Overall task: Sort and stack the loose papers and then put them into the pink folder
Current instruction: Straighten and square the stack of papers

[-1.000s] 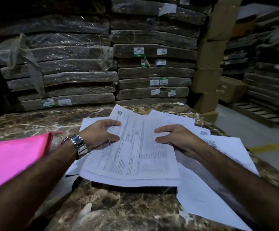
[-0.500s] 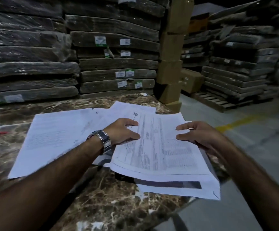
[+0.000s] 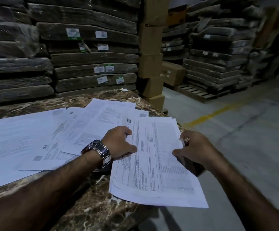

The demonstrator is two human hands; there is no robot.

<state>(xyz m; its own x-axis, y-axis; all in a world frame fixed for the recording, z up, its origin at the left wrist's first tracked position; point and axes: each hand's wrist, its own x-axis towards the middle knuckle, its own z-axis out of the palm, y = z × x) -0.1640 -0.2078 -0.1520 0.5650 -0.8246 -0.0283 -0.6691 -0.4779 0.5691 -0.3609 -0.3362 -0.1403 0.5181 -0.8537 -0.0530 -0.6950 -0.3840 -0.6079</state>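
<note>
A small stack of printed papers [image 3: 157, 167] hangs partly over the right edge of the brown marble table [image 3: 88, 205]. My left hand [image 3: 118, 144], with a metal watch on the wrist, grips the stack's left edge. My right hand [image 3: 193, 147] pinches its right edge, thumb on top. Several loose white sheets [image 3: 40, 139] lie fanned out on the table to the left, overlapping one another. The pink folder is out of view.
Plastic-wrapped slabs [image 3: 88, 57] are piled high behind the table. A column of cardboard boxes [image 3: 150, 52] stands at the table's far right corner. To the right is grey concrete floor with a yellow line [image 3: 208, 115], more stacked goods and a wooden pallet [image 3: 200, 94].
The view has swung right, so the pink folder has left the frame. Both hands have drawn the gathered stack toward the table's right edge, and the right hand now pinches its edge.
</note>
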